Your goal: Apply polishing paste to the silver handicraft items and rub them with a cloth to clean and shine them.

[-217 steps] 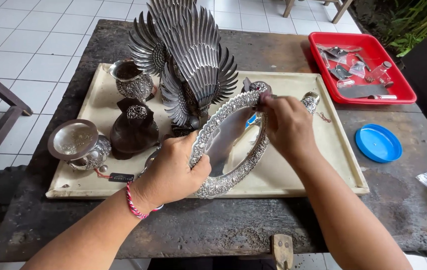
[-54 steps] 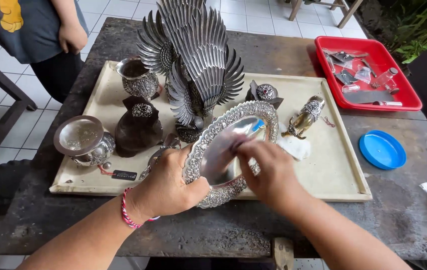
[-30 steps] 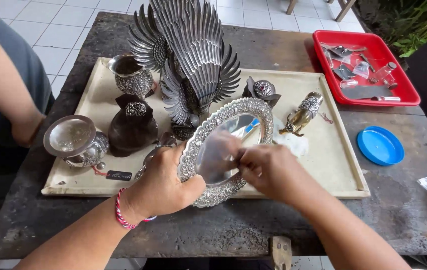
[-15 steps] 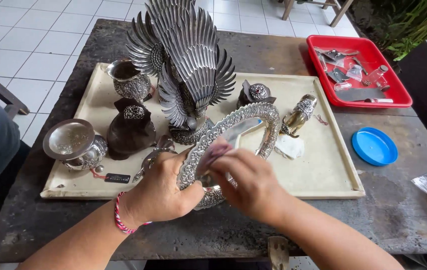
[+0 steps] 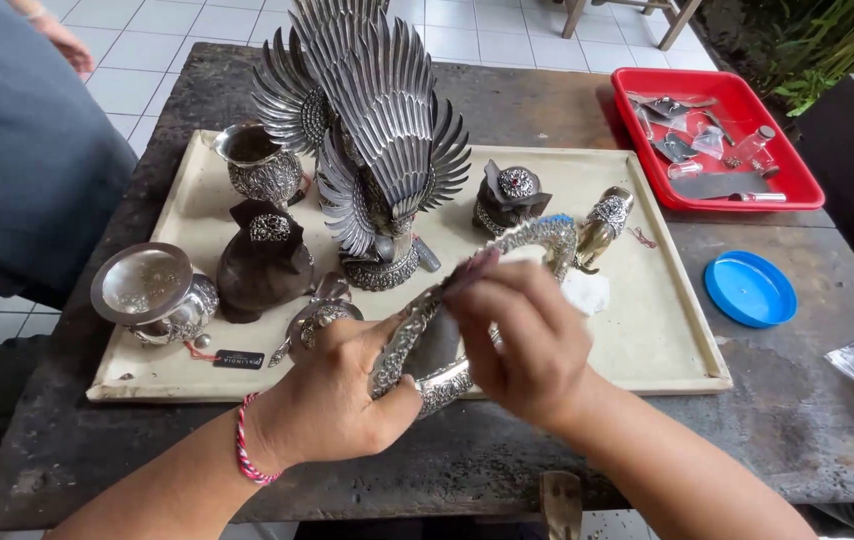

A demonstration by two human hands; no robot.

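My left hand (image 5: 332,400) grips the near rim of an ornate oval silver tray (image 5: 537,238), held tilted on edge over the cream board (image 5: 647,340). Across the tray's inner face lies my right hand (image 5: 522,340), its fingers pinching a small cloth or brush tip (image 5: 474,266) against the metal. Behind the tray stands a tall silver winged bird figure (image 5: 372,140).
On the board stand a silver cup (image 5: 259,165), a dark lidded pot (image 5: 265,260), a silver bowl (image 5: 152,295), a small lidded box (image 5: 512,195) and a white wad (image 5: 587,292). A red bin (image 5: 722,135) and blue lid (image 5: 750,288) lie right. Another person's clothed body (image 5: 17,150) stands left.
My right hand slid down the tray's face toward me, rubbing it, while the tray tipped more on edge. The person at left moved closer into view.
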